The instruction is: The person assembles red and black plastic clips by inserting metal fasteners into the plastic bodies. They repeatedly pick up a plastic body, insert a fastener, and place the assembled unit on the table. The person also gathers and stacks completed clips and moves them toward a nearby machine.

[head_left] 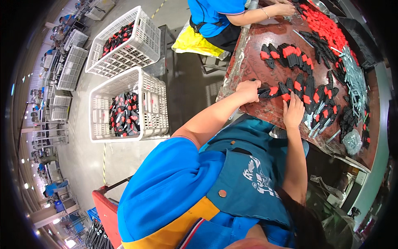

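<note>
My left hand (248, 91) is closed around the end of a black and red plastic part (265, 91) at the near edge of the work table. Fingers of my right hand (294, 111) reach over a row of similar black parts with red middles (307, 93) and rest on or against one of them; its grip is partly hidden. Close to that hand lie several metal rods (322, 124), some sticking out of the black parts. Farther off on the table, another group of black and red parts (292, 56) lies side by side.
A heap of red pieces (325, 25) and a pile of metal rods (354, 83) line the table's far right side. A clear plastic bag (352, 142) lies at the right corner. Two white crates (154, 106) with parts stand at the left. A co-worker's hand (284, 9) works at the top.
</note>
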Demonstrator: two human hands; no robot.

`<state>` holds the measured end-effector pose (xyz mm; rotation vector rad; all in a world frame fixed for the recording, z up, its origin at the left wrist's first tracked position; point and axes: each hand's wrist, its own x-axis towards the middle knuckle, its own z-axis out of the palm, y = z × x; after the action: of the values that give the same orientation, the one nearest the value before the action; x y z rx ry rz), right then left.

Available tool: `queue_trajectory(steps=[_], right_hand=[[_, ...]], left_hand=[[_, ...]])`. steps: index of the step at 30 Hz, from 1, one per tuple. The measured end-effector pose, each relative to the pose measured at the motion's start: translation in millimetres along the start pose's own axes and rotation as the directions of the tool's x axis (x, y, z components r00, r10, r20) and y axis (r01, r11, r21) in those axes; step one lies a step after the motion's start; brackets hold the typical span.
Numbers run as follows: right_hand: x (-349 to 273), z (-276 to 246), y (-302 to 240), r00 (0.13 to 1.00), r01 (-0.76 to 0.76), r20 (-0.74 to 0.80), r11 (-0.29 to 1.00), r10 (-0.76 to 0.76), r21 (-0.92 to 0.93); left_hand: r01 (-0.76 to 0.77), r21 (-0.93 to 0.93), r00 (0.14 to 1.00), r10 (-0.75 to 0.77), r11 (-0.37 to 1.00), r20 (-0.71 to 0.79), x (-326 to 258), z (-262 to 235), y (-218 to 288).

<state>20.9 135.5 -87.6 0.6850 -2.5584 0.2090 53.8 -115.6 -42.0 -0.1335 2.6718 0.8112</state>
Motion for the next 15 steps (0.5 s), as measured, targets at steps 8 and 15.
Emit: queue_trajectory(steps=[8, 15], right_hand=[[-8.3, 7.4, 3.2, 0.999, -0.038, 0.022, 0.999, 0.038, 0.000], [-6.9, 0.5, 4.3, 0.998, -0.053, 0.028, 0.994, 0.051, 0.092]], left_hand=[[0.076, -0.798, 0.994, 0.021, 0.598, 0.110, -68.8, -51.5, -104.5], [0.474, -0.516, 0.664, -0.675, 0.713, -0.323, -250.9, -153.1, -277.7]])
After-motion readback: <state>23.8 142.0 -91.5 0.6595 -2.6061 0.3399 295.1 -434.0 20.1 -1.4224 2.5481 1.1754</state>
